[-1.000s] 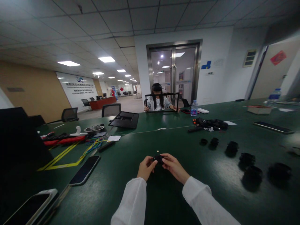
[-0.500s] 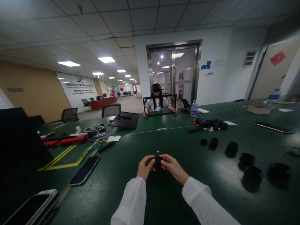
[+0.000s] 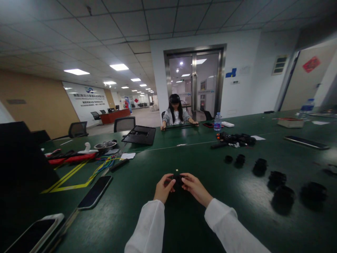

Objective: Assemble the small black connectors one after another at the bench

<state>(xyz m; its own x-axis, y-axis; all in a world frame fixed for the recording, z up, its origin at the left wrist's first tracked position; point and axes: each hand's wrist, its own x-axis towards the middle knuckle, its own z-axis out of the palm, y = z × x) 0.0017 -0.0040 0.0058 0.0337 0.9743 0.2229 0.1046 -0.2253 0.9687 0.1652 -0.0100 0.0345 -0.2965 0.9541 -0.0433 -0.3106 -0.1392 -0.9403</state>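
Between my fingertips is a small black part, too dark to name more exactly. My left hand pinches it from the left side, thumb and forefinger closed on it. From the right, my right hand grips the same part, its fingers bent round it. Just beyond my hands a tiny pale chip lies on the green table. On the right several black round parts, like short rings or sleeves, stand in a slanting row, among them a large one and a small one.
Two phones, one dark and one white-edged, lie at left near yellow tape and coloured wires. Across the table a person holds a black frame. A water bottle stands near them.
The person opposite has tipped the black frame from upright to nearly flat. My hands stay in place on the black part, with only slight finger shifts.
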